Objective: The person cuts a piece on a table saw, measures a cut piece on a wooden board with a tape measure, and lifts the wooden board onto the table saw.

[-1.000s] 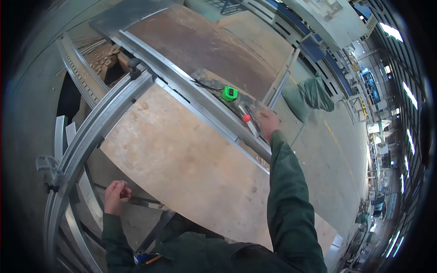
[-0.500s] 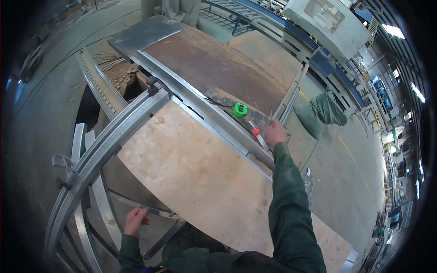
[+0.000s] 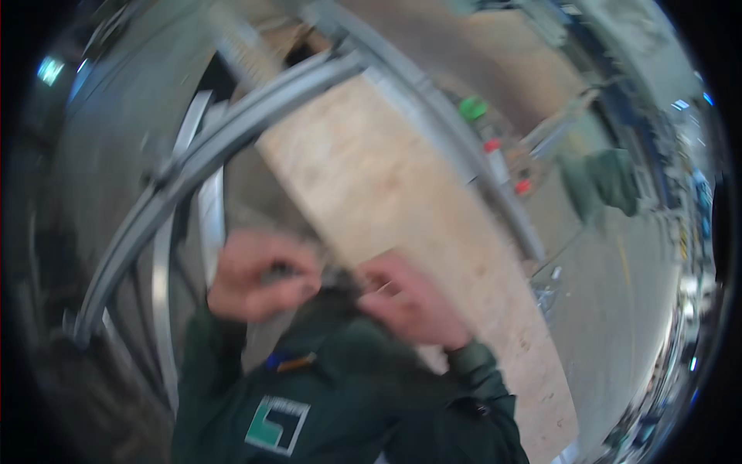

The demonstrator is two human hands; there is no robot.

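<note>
Both my hands are drawn in close to my body over the near edge of a pale wooden board [image 3: 386,178], smeared by motion. On my left hand [image 3: 263,278] the thumb and fingertips pinch together. My right hand [image 3: 410,298] faces it with curled fingers. A small dark blur lies in the gap between them, too unclear to name. The board rests along a grey metal rail [image 3: 433,100]. Beyond that rail are a green tape measure [image 3: 473,108] and a white tool with red parts [image 3: 496,158], both away from my hands.
A ridged metal crossbar [image 3: 232,127] runs across the left side, with metal legs [image 3: 161,286] below. The brown machine table [image 3: 495,46] extends beyond the rail. A green sack [image 3: 610,182] stands on the floor at the right.
My right hand has left the far side of the rail and come back close to my body. My left hand has risen toward it. The view has swung, shifting the board in the picture.
</note>
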